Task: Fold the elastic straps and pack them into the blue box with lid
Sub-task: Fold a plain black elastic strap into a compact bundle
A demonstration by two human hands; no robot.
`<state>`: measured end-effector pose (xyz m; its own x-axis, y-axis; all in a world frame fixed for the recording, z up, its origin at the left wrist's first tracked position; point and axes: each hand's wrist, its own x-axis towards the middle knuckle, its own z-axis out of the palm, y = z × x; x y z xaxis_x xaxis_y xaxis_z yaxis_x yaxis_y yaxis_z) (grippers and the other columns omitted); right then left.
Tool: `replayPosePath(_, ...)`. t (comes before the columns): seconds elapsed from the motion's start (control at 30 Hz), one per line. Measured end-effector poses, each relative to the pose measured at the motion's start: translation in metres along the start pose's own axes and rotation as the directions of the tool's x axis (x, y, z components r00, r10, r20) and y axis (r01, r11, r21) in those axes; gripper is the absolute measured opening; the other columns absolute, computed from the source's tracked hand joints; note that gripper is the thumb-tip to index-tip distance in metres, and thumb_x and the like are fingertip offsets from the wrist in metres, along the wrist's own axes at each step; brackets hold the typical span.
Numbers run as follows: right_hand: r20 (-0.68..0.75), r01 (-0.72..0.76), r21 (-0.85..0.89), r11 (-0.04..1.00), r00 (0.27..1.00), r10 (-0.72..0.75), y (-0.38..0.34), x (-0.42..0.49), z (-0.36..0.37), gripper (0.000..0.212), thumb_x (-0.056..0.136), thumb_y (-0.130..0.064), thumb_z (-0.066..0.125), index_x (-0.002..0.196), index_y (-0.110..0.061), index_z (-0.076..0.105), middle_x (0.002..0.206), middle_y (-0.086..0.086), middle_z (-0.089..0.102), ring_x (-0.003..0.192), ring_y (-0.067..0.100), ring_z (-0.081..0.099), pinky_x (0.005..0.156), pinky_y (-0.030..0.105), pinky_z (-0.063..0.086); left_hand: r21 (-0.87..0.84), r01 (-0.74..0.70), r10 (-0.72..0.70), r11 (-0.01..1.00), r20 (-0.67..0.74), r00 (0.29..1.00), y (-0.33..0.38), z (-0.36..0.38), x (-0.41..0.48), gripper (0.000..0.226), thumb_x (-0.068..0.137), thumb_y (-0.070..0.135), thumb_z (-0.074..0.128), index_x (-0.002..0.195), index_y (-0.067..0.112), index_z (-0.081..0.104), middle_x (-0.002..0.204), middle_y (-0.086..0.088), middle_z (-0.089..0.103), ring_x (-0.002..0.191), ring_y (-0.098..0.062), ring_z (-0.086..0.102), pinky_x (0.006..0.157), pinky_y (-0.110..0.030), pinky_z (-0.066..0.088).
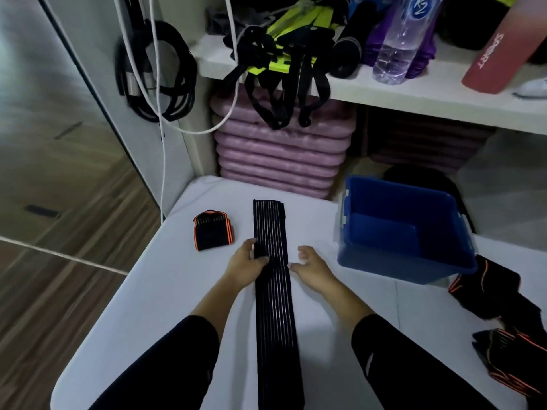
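Observation:
A long black ribbed elastic strap (273,306) lies stretched out flat down the middle of the white table (148,306), running from the far edge toward me. My left hand (247,266) pinches the strap's left edge about a third of the way down. Just right of the strap, my right hand (312,266) rests on the table with fingers curled and apart, holding nothing. A folded black strap with orange trim (212,229) sits to the left. The blue box (405,229) stands at the right with no lid on it, and its inside looks empty.
A pile of loose black-and-orange straps (503,329) lies at the table's right edge. Behind are stacked pink cushions (281,149), a white shelf (384,93) with hanging black straps, a water bottle (399,39) and a red bottle (503,48). Cables hang at left.

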<state>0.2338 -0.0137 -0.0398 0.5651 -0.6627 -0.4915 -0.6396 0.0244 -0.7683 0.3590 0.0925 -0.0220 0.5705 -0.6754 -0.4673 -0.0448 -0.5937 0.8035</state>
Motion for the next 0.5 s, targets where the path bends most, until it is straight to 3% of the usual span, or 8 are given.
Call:
replayPosePath(0.1,-0.022,0.004,0.017,1.000,1.000,-0.004,-0.015,0.035,-0.001,0.064,0.090,-0.022,0.059,0.145,-0.013,0.027,0.151,0.008,0.031,0.137,0.021,0.034,0.107,0.027,0.028,-0.007,-0.011,0.011,1.000,0.018,1.000,0.010,-0.003,0.043,0.067,0.086,0.025,0.061,0.143,0.020,0.028,0.136,-0.001,0.045,0.124,-0.023,0.048,0.105,-0.036,0.040)
replayPosePath(0.2,-0.033,0.001,0.059,0.998,0.999,0.000,-0.025,0.064,-0.002,0.069,0.090,-0.023,0.060,0.147,-0.014,0.022,0.153,0.007,0.027,0.139,0.021,0.031,0.110,0.029,0.027,-0.041,0.016,-0.015,0.999,0.015,1.000,0.005,-0.006,0.086,0.083,0.066,0.038,0.062,0.141,0.028,0.026,0.137,-0.004,0.048,0.121,-0.025,0.050,0.104,-0.044,0.043)
replayPosePath(0.3,-0.015,-0.015,0.099,0.995,1.000,0.017,-0.030,0.085,-0.003,0.069,0.091,-0.018,0.058,0.148,-0.016,0.019,0.154,0.005,0.025,0.138,0.021,0.031,0.105,0.024,0.028,-0.049,0.061,-0.060,0.997,0.018,0.998,-0.006,-0.006,0.123,0.096,0.056,0.041,0.060,0.140,0.036,0.015,0.133,-0.002,0.051,0.125,-0.027,0.046,0.105,-0.047,0.040)
replayPosePath(0.5,0.012,0.014,0.191,0.981,1.000,-0.017,-0.038,0.109,0.001,0.063,0.088,0.005,0.049,0.144,-0.016,0.028,0.150,0.002,0.033,0.122,0.017,0.044,0.083,0.014,0.039,-0.004,0.044,-0.044,0.999,0.022,0.999,0.007,-0.005,0.130,0.085,0.063,0.023,0.056,0.138,0.035,0.018,0.129,-0.006,0.052,0.129,-0.028,0.036,0.106,-0.044,0.035)
